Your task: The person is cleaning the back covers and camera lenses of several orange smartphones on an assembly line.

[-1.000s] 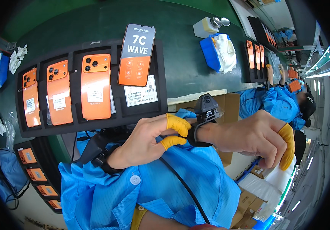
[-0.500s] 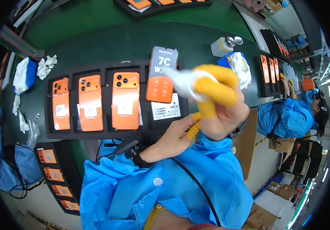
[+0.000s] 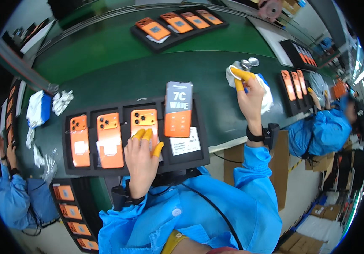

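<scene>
My left hand (image 3: 142, 158), with yellow finger cots, rests over the third orange phone (image 3: 145, 118) in a black foam tray (image 3: 173, 163). Its fingers lie on the phone's back and the thumb is spread toward the right edge. Further right, my right hand (image 3: 249, 95), also in yellow finger cots, pinches a white wiping cloth (image 3: 233, 73) beside the bottle with a metal pump top (image 3: 246, 64). A phone with a grey and orange front film (image 3: 178, 110) lies tilted over the tray's right slot, partly above a white label sheet (image 3: 186, 143).
Two orange phones (image 3: 79, 139) fill the left slots. Another phone tray (image 3: 165, 42) sits at the back. Crumpled white cloths (image 3: 62, 102) and a blue box of wipes (image 3: 42, 109) are at left. Co-workers in blue sit at both sides (image 3: 321, 131).
My right hand has moved away from in front of me to the bottle, with the white cloth. My left hand has gone left onto the third phone. The view has shifted, showing more of the back tray.
</scene>
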`<state>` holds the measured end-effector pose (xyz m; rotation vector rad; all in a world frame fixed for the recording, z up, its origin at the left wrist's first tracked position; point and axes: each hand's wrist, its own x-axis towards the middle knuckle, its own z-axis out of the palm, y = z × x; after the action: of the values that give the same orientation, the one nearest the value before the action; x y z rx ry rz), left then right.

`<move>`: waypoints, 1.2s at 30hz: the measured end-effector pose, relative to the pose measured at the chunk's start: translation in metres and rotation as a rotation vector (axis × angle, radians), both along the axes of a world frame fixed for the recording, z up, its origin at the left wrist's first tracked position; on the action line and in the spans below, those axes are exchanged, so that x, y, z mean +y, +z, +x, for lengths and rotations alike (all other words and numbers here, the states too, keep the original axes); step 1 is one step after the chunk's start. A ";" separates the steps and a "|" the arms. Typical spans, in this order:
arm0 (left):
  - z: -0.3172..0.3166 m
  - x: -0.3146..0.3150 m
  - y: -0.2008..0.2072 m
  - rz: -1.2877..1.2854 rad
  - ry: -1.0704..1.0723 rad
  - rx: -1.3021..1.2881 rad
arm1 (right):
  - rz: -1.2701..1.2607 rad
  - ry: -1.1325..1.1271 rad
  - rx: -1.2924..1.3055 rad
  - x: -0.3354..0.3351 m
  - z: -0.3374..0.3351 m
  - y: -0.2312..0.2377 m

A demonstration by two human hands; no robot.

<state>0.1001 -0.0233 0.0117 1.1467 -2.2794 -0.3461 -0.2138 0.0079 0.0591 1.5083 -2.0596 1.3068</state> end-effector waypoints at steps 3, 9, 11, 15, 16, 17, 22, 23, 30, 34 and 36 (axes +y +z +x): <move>-0.005 0.001 -0.004 -0.054 0.086 -0.101 | 0.122 0.175 0.055 0.001 0.028 -0.004; -0.010 -0.003 -0.008 0.076 0.134 -0.159 | 0.146 0.354 -0.103 -0.011 0.069 -0.015; -0.008 -0.005 -0.007 0.145 0.159 -0.146 | 0.137 0.346 -0.145 -0.013 0.078 -0.019; -0.002 -0.007 -0.015 0.066 0.125 0.008 | 0.144 0.348 -0.220 -0.006 0.084 -0.026; 0.000 -0.006 -0.012 0.081 0.128 0.017 | 0.163 0.341 -0.242 -0.004 0.083 -0.028; 0.001 -0.005 -0.011 0.087 0.121 0.018 | 0.181 0.340 -0.262 -0.003 0.081 -0.029; -0.003 -0.006 0.001 -0.043 0.080 -0.017 | 0.150 0.361 -0.483 0.003 0.062 -0.052; -0.002 -0.007 0.003 -0.081 0.101 -0.034 | 0.155 0.378 -0.541 0.003 0.064 -0.054; 0.014 0.013 -0.011 0.019 0.331 -0.292 | 0.172 0.547 -0.856 0.013 0.077 -0.072; 0.011 0.029 -0.020 0.001 0.329 -0.236 | 0.172 0.524 -0.854 0.015 0.072 -0.083; 0.010 0.033 -0.021 0.037 0.302 -0.156 | 0.152 0.501 -0.872 0.012 0.071 -0.090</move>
<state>0.1098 0.0098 -0.0091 1.5597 -2.1914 -0.1865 -0.1432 0.0195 -0.0308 1.7974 -2.3548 2.3825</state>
